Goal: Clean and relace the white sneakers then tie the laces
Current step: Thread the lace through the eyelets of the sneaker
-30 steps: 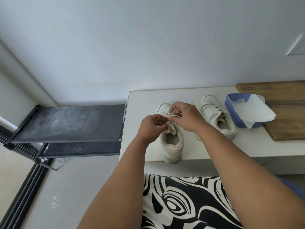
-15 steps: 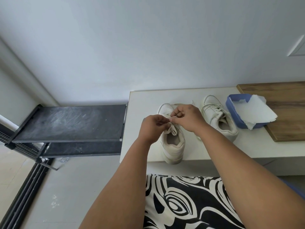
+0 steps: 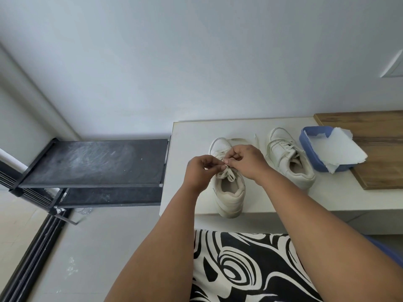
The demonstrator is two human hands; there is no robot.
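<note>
two sneakers (image 3: 229,188) (image 3: 287,158), one tub (image 3: 305,140), two hands (image 3: 200,171) (image 3: 248,160)

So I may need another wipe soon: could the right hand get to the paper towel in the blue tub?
Probably yes: the paper towel lies exposed atop the blue tub, but the right hand first must release the lace.

We see two white sneakers, toes far: the left sneaker (image 3: 229,192) seemingly half-laced, the right sneaker (image 3: 290,158) laced.

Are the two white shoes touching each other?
Apart. The head view shows bare white bench between the near sneaker and the far sneaker.
</note>
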